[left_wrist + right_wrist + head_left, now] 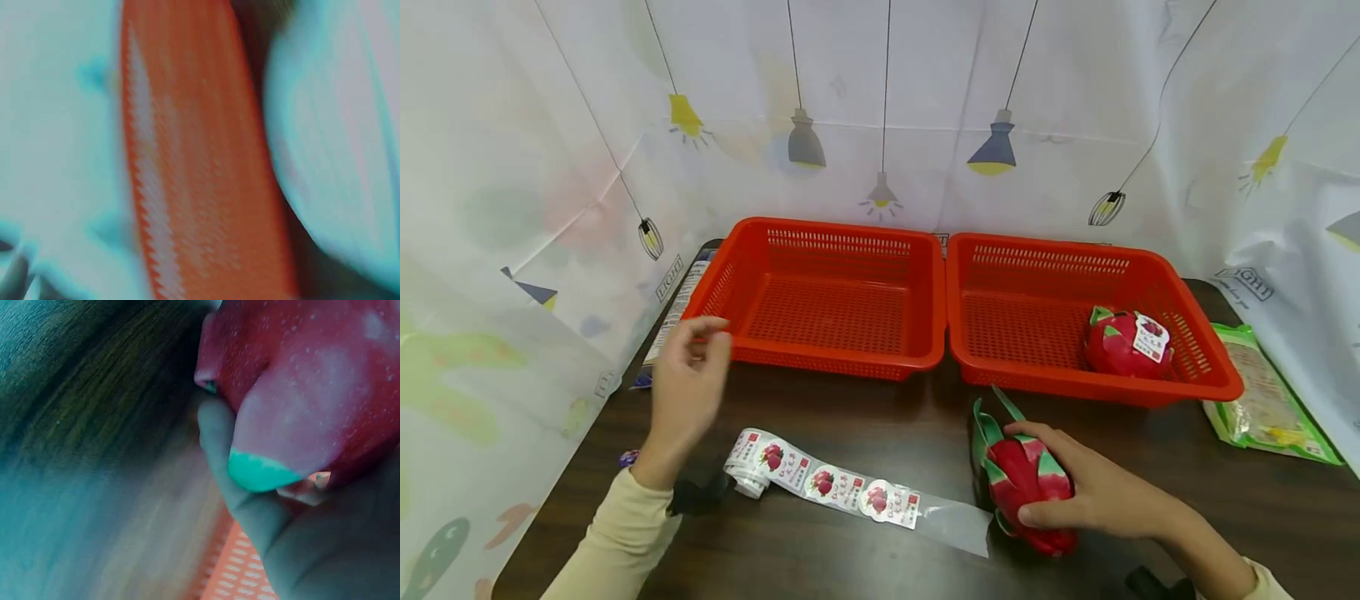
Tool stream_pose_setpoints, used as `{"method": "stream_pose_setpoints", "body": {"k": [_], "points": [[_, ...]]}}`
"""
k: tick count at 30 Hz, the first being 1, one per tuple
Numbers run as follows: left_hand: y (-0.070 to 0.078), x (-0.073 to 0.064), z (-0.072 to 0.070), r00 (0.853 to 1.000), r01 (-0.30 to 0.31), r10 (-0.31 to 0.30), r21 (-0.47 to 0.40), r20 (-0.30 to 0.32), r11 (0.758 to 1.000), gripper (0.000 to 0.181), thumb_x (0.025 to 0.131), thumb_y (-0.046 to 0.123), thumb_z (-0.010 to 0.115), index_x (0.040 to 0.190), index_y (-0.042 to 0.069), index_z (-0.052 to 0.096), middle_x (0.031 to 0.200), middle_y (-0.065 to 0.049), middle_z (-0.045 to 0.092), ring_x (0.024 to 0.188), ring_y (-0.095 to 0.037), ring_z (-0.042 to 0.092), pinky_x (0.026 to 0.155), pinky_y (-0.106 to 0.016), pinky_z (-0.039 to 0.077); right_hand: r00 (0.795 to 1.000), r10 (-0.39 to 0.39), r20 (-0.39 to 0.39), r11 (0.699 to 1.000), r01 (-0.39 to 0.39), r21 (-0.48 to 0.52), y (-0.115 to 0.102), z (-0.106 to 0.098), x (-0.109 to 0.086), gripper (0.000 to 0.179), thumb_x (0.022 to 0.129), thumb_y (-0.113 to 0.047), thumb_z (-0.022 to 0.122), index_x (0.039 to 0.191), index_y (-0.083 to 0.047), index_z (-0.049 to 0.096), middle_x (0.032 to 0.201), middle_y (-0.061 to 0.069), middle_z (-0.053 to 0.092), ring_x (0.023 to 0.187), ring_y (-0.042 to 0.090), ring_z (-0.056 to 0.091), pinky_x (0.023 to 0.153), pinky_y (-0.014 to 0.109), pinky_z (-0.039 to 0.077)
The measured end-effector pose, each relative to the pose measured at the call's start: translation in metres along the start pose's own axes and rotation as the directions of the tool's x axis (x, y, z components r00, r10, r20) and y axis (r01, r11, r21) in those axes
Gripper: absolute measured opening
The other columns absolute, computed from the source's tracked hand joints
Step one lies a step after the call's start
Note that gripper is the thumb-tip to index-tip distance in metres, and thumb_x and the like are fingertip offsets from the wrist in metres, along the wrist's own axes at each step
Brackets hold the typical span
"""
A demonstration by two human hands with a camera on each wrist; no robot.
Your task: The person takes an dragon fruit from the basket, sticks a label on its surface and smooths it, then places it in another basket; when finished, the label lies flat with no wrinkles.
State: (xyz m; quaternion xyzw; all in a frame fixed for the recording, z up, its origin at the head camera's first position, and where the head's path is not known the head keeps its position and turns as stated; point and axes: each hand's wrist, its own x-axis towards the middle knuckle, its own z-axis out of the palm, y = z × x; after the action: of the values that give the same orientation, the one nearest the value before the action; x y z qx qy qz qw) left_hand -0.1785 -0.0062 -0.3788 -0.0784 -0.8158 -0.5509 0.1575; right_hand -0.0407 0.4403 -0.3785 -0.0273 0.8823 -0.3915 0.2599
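Note:
On the right, my right hand [1075,492] grips a red dragon fruit [1026,492] with pale-tipped green scales and long green leaves. Thumb and fingers lie on opposite sides of it; the right wrist view has the red skin [312,381] close up against the thumb. My left hand [692,392] is raised at the front left corner of the left red basket [835,367], fingers loosely bent, nothing visible in them. A roll of round dragon fruit stickers [748,467] stands on the table, its strip running right, ending in bare film [955,525] near the fruit.
The right red basket [1037,379] holds a dragon fruit [1120,342] with a white sticker. A green-edged food packet [1273,400] lies right of it; another packet [673,317] lies beyond the left basket. A printed sheet [880,83] hangs behind.

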Motion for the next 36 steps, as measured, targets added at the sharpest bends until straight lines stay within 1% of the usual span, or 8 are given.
{"method": "stream_pose_setpoints", "body": {"k": [1,2,6,8,10,15,28,36], "points": [[0.011,-0.01,0.004,0.985,-0.104,0.094,0.07,0.142,0.992,0.022,0.099,0.012,0.064,0.118,0.004,0.067,0.105,0.0,0.06,0.086,-0.007,0.055,0.074,-0.02,0.048,1.0,-0.015,0.005,1.0,0.015,0.025,0.0,-0.002,0.001,0.091,0.083,-0.041,0.08,0.155,-0.026,0.027,0.143,0.016,0.047,0.12,0.031,0.051,0.076,0.031,0.061],[0.021,-0.02,0.009,0.941,-0.206,0.162,0.122,0.299,0.971,0.022,0.097,0.015,0.068,0.118,0.006,0.068,0.105,-0.001,0.062,0.087,-0.008,0.056,0.074,-0.022,0.05,1.0,-0.03,0.009,0.998,0.029,0.048,0.0,-0.005,0.001,0.091,0.083,-0.039,0.08,0.155,-0.025,0.026,0.143,0.016,0.047,0.122,0.031,0.05,0.076,0.032,0.061],[0.041,-0.056,0.031,0.665,-0.509,0.2,0.24,0.72,0.827,0.043,0.09,0.031,0.079,0.124,0.01,0.066,0.111,-0.003,0.058,0.094,-0.014,0.055,0.076,-0.029,0.05,0.998,-0.063,-0.005,0.996,0.063,0.07,-0.002,-0.011,0.003,0.091,0.084,-0.036,0.079,0.156,-0.025,0.024,0.144,0.016,0.046,0.124,0.033,0.049,0.077,0.032,0.061],[0.039,-0.068,0.044,0.591,-0.579,0.159,0.279,0.79,0.766,0.051,0.086,0.033,0.083,0.126,0.007,0.064,0.111,-0.004,0.057,0.094,-0.017,0.053,0.075,-0.029,0.049,0.997,-0.068,-0.027,0.997,0.069,0.043,-0.003,-0.011,0.003,0.091,0.084,-0.038,0.079,0.156,-0.026,0.025,0.144,0.015,0.045,0.124,0.033,0.048,0.077,0.031,0.061],[0.032,-0.077,0.055,0.553,-0.617,0.13,0.3,0.823,0.728,0.051,0.083,0.03,0.085,0.123,0.006,0.064,0.109,-0.006,0.056,0.091,-0.018,0.051,0.073,-0.029,0.048,0.996,-0.073,-0.048,0.997,0.074,0.009,-0.005,-0.009,0.003,0.089,0.084,-0.04,0.078,0.155,-0.028,0.026,0.145,0.014,0.044,0.124,0.033,0.048,0.076,0.03,0.06],[0.016,-0.09,0.07,0.556,-0.641,0.138,0.317,0.819,0.699,0.034,0.082,0.016,0.084,0.108,0.008,0.064,0.096,-0.003,0.054,0.08,-0.016,0.047,0.066,-0.025,0.045,0.996,-0.048,-0.073,0.998,0.045,-0.049,-0.007,-0.003,0.001,0.086,0.086,-0.044,0.077,0.155,-0.033,0.027,0.148,0.013,0.04,0.125,0.032,0.046,0.074,0.027,0.059],[0.009,-0.092,0.066,0.561,-0.652,0.195,0.284,0.805,0.703,0.009,0.092,0.007,0.07,0.099,0.011,0.066,0.093,0.0,0.063,0.08,-0.016,0.058,0.069,-0.029,0.051,0.978,-0.102,-0.18,0.977,0.064,-0.203,-0.019,0.01,-0.009,0.078,0.089,-0.051,0.073,0.154,-0.028,0.037,0.156,0.013,0.034,0.128,0.036,0.044,0.078,0.038,0.06],[0.039,-0.073,0.03,0.631,-0.601,0.267,0.241,0.728,0.762,0.018,0.092,0.009,0.073,0.11,0.013,0.069,0.099,0.004,0.063,0.088,-0.013,0.06,0.073,-0.028,0.053,0.927,-0.259,-0.27,0.913,0.144,-0.382,-0.061,0.016,-0.019,0.065,0.094,-0.054,0.067,0.151,-0.032,0.046,0.156,0.004,0.041,0.138,0.032,0.044,0.096,0.066,0.051]]}}
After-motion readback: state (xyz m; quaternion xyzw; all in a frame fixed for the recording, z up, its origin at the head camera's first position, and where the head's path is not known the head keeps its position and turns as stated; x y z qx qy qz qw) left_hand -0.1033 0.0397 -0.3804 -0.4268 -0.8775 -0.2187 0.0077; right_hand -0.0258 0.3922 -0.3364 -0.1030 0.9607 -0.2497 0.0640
